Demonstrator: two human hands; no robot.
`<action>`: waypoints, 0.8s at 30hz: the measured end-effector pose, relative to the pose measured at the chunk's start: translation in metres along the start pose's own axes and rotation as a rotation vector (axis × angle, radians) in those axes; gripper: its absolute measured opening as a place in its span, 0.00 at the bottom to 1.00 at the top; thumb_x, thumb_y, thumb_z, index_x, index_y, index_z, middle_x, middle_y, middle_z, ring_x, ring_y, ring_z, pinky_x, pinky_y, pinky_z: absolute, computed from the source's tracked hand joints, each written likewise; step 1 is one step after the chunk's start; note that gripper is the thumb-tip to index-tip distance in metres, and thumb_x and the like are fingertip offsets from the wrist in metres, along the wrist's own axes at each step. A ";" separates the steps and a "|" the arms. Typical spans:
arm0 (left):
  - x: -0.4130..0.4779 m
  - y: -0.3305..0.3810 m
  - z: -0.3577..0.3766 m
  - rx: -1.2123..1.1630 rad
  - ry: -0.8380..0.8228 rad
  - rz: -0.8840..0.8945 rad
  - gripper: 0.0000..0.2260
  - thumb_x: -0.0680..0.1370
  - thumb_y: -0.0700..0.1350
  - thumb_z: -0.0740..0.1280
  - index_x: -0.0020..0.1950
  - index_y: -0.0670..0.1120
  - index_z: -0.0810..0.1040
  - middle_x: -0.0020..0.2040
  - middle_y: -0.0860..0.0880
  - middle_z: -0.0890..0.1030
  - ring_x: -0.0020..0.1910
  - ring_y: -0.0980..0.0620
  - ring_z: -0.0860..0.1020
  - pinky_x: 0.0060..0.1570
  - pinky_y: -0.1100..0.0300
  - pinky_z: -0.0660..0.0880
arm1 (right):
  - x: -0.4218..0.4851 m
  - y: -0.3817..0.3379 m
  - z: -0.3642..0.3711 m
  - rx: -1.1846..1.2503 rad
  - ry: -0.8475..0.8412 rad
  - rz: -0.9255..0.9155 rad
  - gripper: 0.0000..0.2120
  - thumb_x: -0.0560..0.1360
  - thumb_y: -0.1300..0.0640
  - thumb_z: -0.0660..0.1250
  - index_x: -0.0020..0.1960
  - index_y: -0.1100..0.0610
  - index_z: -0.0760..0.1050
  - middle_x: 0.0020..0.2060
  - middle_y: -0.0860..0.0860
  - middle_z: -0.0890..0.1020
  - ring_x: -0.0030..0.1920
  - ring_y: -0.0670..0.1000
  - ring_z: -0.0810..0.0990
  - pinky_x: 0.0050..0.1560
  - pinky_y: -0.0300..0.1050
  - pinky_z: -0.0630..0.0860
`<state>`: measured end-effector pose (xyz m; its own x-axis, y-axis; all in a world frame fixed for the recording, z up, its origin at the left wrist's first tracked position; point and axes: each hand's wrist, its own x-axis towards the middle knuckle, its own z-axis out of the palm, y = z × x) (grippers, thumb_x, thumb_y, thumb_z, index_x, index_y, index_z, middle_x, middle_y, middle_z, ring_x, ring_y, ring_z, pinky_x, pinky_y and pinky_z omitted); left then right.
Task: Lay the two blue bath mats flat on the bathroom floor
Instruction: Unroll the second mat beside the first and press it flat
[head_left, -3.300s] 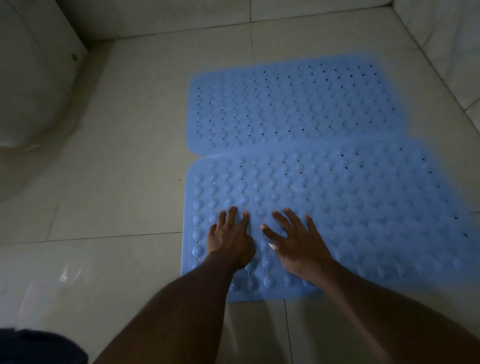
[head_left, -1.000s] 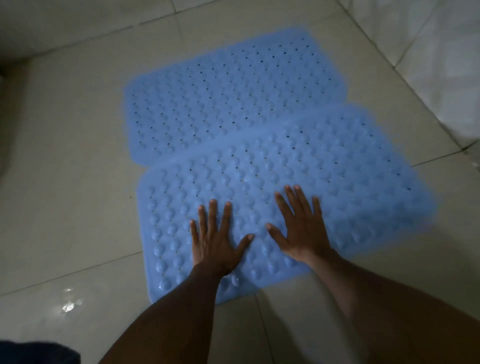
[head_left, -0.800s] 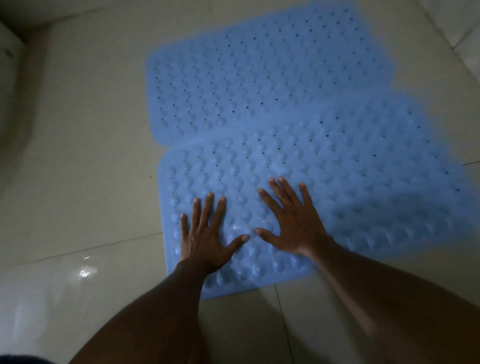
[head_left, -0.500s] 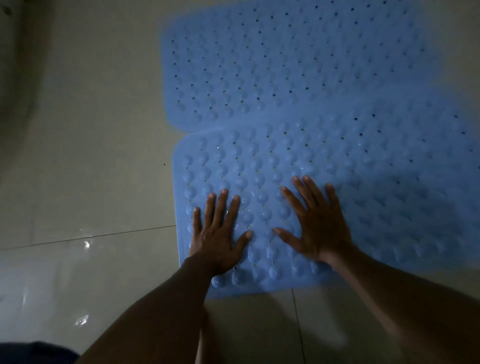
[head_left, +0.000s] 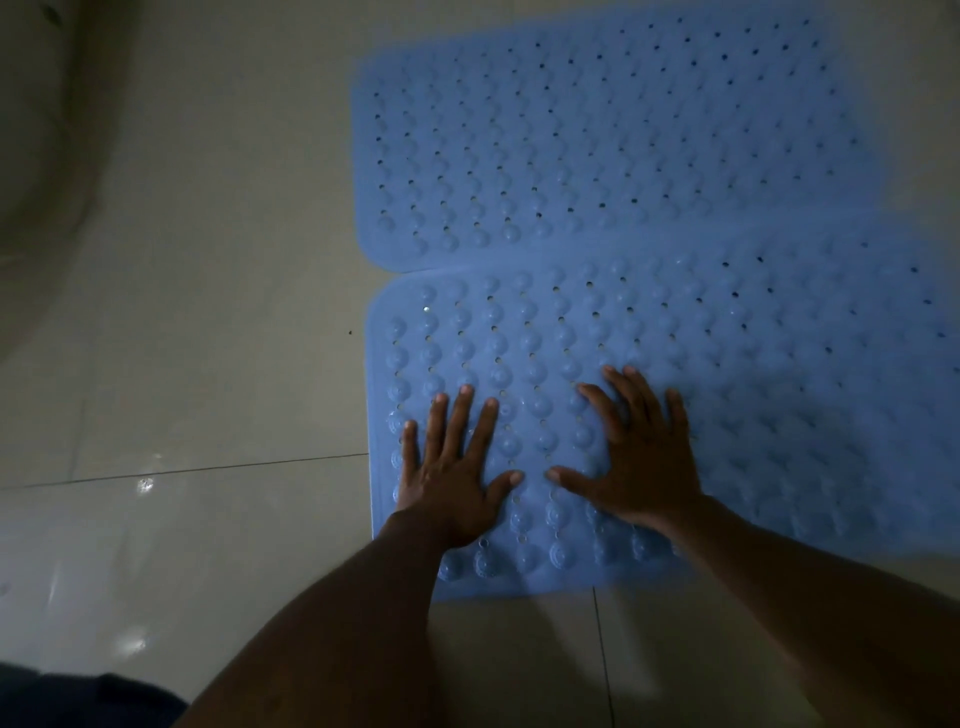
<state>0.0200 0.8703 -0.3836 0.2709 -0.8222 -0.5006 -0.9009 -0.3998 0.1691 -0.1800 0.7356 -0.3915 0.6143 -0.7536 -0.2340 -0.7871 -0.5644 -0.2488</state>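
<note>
Two blue rubber bath mats with rows of round bumps and small holes lie flat on the tiled floor, side by side along their long edges. The far mat is untouched. The near mat slightly overlaps the far one along their shared edge. My left hand and my right hand press palm-down on the near mat's left end, fingers spread, thumbs almost meeting. Neither hand grips anything.
Glossy beige floor tiles with dark grout lines spread to the left and below. A pale curved fixture stands at the far left. Dark cloth shows at the bottom left corner.
The view has shifted closer and tilted, so the mats now fill the upper right. My hands stay flat on the near mat, having slid slightly over its left end.
</note>
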 end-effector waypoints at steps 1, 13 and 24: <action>0.001 0.000 -0.001 -0.001 -0.011 -0.004 0.37 0.79 0.72 0.44 0.78 0.59 0.27 0.77 0.55 0.22 0.76 0.48 0.23 0.75 0.40 0.29 | 0.000 -0.003 0.002 0.013 -0.004 0.009 0.51 0.63 0.18 0.55 0.79 0.44 0.57 0.81 0.50 0.54 0.82 0.53 0.46 0.77 0.68 0.46; -0.042 0.009 -0.004 0.044 -0.034 0.017 0.51 0.71 0.76 0.61 0.81 0.60 0.33 0.81 0.52 0.30 0.79 0.44 0.30 0.79 0.40 0.39 | -0.058 0.011 0.000 -0.097 -0.117 -0.158 0.55 0.63 0.15 0.50 0.81 0.41 0.39 0.82 0.48 0.39 0.80 0.51 0.33 0.77 0.67 0.37; -0.026 0.000 0.004 0.005 0.031 0.059 0.55 0.65 0.82 0.59 0.80 0.62 0.33 0.81 0.55 0.29 0.79 0.48 0.29 0.78 0.38 0.39 | -0.034 0.014 0.013 -0.073 -0.034 -0.133 0.61 0.57 0.11 0.48 0.82 0.42 0.45 0.82 0.52 0.41 0.81 0.54 0.36 0.77 0.69 0.38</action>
<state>0.0113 0.8932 -0.3738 0.2276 -0.8564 -0.4635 -0.9172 -0.3484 0.1931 -0.2113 0.7577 -0.3991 0.7137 -0.6597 -0.2354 -0.7001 -0.6821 -0.2111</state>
